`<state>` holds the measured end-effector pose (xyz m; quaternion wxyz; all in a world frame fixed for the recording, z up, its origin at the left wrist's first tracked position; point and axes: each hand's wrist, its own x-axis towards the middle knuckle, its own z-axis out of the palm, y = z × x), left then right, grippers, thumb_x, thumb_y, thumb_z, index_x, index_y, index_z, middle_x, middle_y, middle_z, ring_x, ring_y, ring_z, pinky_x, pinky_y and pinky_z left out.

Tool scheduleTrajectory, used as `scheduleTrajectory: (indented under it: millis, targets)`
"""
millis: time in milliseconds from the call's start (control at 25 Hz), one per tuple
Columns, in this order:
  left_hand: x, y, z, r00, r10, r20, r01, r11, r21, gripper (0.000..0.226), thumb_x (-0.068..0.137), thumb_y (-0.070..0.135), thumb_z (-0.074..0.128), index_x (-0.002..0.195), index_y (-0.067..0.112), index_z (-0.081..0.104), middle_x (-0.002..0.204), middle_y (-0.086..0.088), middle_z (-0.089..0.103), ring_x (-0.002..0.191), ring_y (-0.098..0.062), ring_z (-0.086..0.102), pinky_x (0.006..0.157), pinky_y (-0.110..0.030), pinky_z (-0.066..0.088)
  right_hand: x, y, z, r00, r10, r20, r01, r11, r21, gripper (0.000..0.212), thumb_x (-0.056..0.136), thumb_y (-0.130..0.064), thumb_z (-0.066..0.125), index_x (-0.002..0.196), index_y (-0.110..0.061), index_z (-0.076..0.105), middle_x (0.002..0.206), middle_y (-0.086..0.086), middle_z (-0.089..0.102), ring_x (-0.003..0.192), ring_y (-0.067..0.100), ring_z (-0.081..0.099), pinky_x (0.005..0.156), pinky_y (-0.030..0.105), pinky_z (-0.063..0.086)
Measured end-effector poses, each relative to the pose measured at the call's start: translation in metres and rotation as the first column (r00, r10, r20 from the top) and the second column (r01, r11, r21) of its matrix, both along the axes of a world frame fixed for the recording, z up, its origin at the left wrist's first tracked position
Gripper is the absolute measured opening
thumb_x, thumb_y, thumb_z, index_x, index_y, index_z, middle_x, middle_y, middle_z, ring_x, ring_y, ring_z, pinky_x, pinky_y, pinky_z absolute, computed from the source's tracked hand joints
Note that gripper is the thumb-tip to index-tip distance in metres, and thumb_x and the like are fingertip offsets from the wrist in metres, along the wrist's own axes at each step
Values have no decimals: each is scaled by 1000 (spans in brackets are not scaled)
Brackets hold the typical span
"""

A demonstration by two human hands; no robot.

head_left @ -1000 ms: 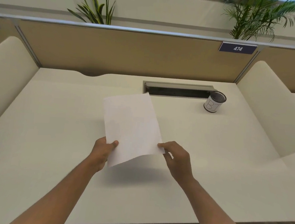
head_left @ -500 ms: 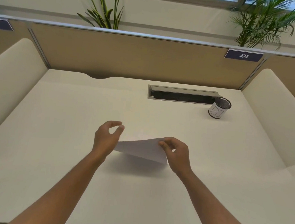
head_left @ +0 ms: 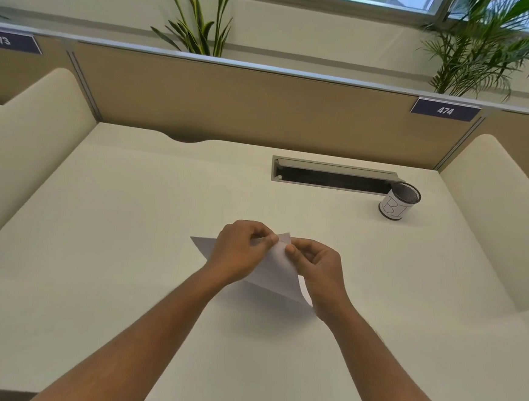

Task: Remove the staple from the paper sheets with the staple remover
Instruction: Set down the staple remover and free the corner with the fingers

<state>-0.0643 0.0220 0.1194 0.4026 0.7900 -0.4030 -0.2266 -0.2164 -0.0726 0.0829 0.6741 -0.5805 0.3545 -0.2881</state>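
The worktop [head_left: 126, 252] is a wide cream surface with padded screens at both sides and a tan partition [head_left: 248, 110] at the back, which carries the number plates 473 and 474; green plants stand behind it. In the back part of the worktop there is a long cable slot [head_left: 331, 177] with a raised lid, and just beside its right end stands a mesh pen cup [head_left: 399, 202] with a white label. Near the middle, closer to the person, the paper sheets [head_left: 278, 272] are held above the surface, tilted, with one corner raised between the two hands and a shadow on the worktop below. The left hand [head_left: 238, 252] pinches this raised corner from the left side with thumb and forefinger, and the right hand [head_left: 318, 268] pinches the same corner from the right, the fingertips of both hands almost meeting on the paper. The staple itself is too small to see, so I cannot tell if it is at this corner, though the grip suggests that the person is looking for it or feeling it there. A staple remover is not visible anywhere on the worktop or in the hands. In my judgement the task is at its beginning: the sheets are in hand, but the tool must first be found and taken, and the staple is not yet pulled out.
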Motion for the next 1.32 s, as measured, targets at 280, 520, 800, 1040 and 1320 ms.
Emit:
scheduleTrajectory:
  millis: [280, 520, 800, 1040, 1320]
  targets:
    - [0, -4, -1, 1000, 0, -16, -1, 1000, -20, 19, 97, 33, 61, 86, 26, 75, 81, 19, 67, 88, -4, 63, 106, -40, 41, 0, 2, 9, 998, 13, -61, -17, 997, -72, 21, 92, -33, 73, 94, -13, 79, 99, 18, 79, 92, 36, 72, 92, 63, 54]
    - [-3, -4, -1, 999, 7, -43, -10, 998, -54, 19, 94, 35, 63, 86, 25, 77, 77, 21, 66, 85, 0, 63, 112, -55, 37, 6, -2, 9, 996, 24, -81, -37, 987, -157, 19, 88, -32, 79, 87, -13, 80, 90, 12, 80, 93, 36, 75, 90, 52, 58]
    - [-3, -6, -4, 999, 27, -45, -30, 998, -56, 20, 94, 34, 64, 87, 22, 79, 74, 25, 63, 81, 1, 63, 110, -56, 39, 6, -2, 7, 996, 26, -89, -36, 992, -120, 18, 90, -30, 74, 84, -13, 80, 85, 7, 80, 80, 17, 71, 78, 35, 55]
    - [-8, -5, -2, 977, 47, 208, -41, 999, -33, 19, 96, 36, 60, 99, 25, 76, 98, 8, 76, 92, -11, 63, 122, -53, 20, 9, -1, 7, 995, -27, -94, 16, 994, -112, 16, 89, -24, 71, 78, -15, 79, 77, 10, 76, 67, 17, 65, 65, 32, 52]
    - [-23, 1, -2, 962, 234, 141, -165, 908, -386, 30, 87, 33, 75, 112, 17, 70, 110, 1, 70, 94, -14, 68, 80, -25, 60, 23, 5, 21, 989, -134, 66, 141, 982, -124, 16, 99, -22, 67, 103, -13, 79, 93, 2, 82, 88, 25, 79, 68, 31, 65]
